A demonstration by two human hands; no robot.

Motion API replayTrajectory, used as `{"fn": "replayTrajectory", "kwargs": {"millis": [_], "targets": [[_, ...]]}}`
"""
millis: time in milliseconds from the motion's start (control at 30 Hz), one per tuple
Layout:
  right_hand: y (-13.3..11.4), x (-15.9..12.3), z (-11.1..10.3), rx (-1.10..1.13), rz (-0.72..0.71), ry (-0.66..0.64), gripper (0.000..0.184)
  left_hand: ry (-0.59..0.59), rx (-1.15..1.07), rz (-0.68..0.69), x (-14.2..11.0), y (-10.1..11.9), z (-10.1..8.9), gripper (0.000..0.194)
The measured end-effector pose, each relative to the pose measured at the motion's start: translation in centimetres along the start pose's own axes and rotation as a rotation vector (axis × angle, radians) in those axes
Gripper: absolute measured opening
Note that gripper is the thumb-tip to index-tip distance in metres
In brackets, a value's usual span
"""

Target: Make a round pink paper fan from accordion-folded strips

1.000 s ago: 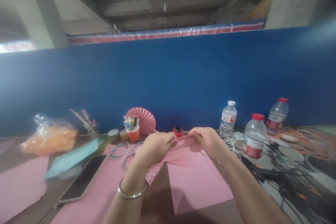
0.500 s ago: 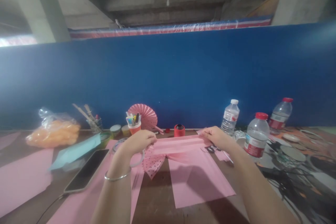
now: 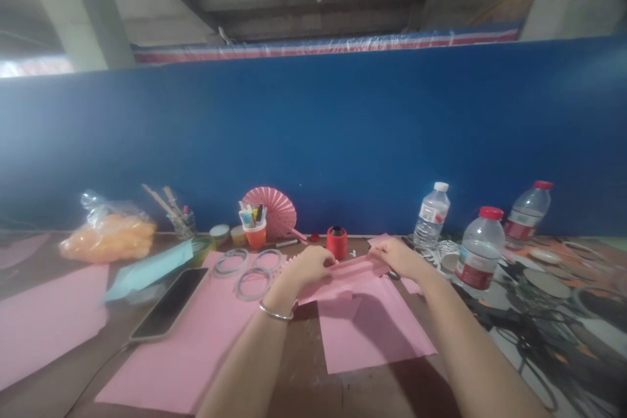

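Between my two hands stretches a strip of pink paper [image 3: 353, 270], folded along its length. My left hand [image 3: 309, 269], with a silver bangle on the wrist, pinches the strip's left part. At the other end, my right hand [image 3: 394, 257] grips it with thumb and fingers. Below the strip a pink sheet [image 3: 377, 333] lies flat on the brown table. Just behind my hands stands a red, round container [image 3: 336, 243] with a dark top. My left hand and forearm hide most of the dotted pink paper.
Grey rings [image 3: 253, 283] lie on a pink sheet [image 3: 171, 366] at left, beside a phone [image 3: 170, 304]. Behind stand a pen cup [image 3: 255, 234] and a pleated pink fan [image 3: 279, 209]. Bottles [image 3: 480, 249] and tangled cables [image 3: 529, 353] crowd the right. A blue partition [image 3: 313, 130] rises behind.
My left hand has moved right, closer to my right hand, and the strip between them is shorter. The grey rings now show uncovered. The view has shifted slightly.
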State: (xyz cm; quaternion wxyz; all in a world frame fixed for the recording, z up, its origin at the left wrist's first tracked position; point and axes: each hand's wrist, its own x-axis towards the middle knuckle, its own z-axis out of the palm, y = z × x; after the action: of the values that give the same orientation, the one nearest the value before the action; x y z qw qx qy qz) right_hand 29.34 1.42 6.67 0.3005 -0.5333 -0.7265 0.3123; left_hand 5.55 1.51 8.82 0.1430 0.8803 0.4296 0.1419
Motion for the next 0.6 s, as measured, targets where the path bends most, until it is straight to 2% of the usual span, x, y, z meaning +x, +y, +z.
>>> {"fn": "replayTrajectory", "kwargs": {"millis": [167, 400, 500, 600], "targets": [[0.4, 0.0, -0.7, -0.051, -0.036, 0.060, 0.038, 0.110, -0.051, -0.038, 0.1, -0.6, -0.4, 0.020], [0.7, -0.2, -1.4, -0.143, -0.071, 0.129, 0.039, 0.141, -0.117, -0.030, 0.3, -0.4, -0.5, 0.017], [-0.5, -0.7, -1.8, -0.245, -0.075, 0.118, 0.034, 0.137, -0.133, -0.005, 0.1, -0.2, -0.5, 0.017], [-3.0, -1.3, -1.3, -0.378, -0.062, 0.089, 0.020, 0.130, -0.132, 0.005, 0.1, 0.0, -0.2, 0.018]]}}
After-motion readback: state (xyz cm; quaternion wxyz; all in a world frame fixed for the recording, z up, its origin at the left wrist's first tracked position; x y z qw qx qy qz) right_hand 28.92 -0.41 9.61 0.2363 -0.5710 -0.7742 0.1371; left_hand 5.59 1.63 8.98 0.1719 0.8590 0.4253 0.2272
